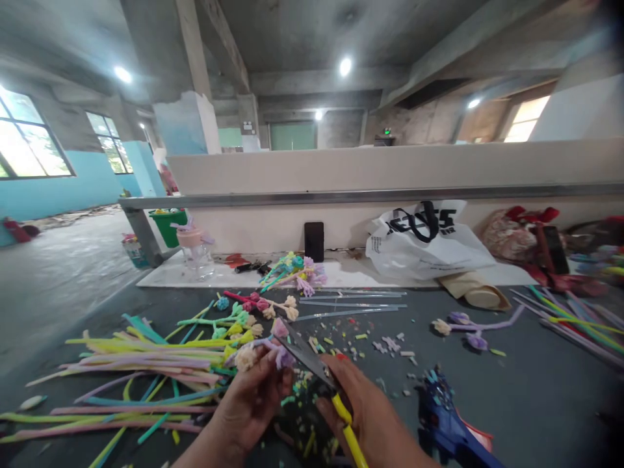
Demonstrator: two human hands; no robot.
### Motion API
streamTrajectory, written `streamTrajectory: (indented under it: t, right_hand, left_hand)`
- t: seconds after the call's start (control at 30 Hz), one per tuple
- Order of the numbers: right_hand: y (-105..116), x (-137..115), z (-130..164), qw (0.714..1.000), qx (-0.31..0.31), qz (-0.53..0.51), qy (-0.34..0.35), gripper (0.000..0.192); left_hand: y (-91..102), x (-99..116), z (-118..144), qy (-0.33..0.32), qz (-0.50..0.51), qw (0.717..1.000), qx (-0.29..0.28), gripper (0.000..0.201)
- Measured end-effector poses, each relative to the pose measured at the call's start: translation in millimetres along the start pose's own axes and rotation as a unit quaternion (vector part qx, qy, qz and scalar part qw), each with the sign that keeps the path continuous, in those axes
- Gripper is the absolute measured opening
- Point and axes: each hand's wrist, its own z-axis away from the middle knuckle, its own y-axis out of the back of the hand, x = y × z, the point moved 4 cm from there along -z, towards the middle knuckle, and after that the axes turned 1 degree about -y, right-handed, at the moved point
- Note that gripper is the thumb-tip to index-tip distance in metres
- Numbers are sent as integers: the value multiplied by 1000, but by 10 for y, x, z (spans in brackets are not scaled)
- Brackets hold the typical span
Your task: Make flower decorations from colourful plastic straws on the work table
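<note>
Bare concrete beams and round ceiling lamps hang over a dark grey work surface (526, 390) littered with tiny coloured offcuts. Close to the near edge, the person's left hand (253, 400) is clenched around a small bunch of pipe-cleaner flowers (266, 351), pinching the stems so the fuzzy cream and purple heads stick up just above the fingers. The right hand (370, 416) grips a pair of scissors (316, 377) by their yellow handle, and the dark blades slant up to the left until their tip touches the flower heads.

To the left lies a loose heap of pastel pipe cleaners (146, 364). A blue glue gun (448, 426) rests just beside the right hand. Farther back, finished flowers (292, 270) sit on a white board near a clear jar with a pink lid (195, 250), a black phone (314, 240) leans against the low wall, and a white plastic bag (424, 244) slumps to its right.
</note>
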Motion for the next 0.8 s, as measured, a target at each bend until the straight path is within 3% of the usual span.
streamTrajectory:
  t: [0.23, 0.53, 0.63, 0.7, 0.8]
  right_hand:
    - [-19, 31, 7, 991, -15, 131, -31, 46]
    - [-3, -36, -4, 992, -43, 116, -31, 48]
    - [8, -26, -12, 998, -2, 23, -50, 43]
    - [29, -35, -26, 990, 35, -116, -77, 37]
    - [87, -97, -44, 922, 71, -362, -120, 34]
  left_hand:
    - [-22, 59, -28, -38, -72, 997, 4, 20]
    - [-40, 28, 7, -37, -120, 992, -12, 18]
    - [-73, -12, 21, -23, -125, 991, -27, 16]
    - [-91, -69, 43, -8, -133, 990, -45, 15]
    - [-97, -201, 84, 36, -156, 984, -74, 14]
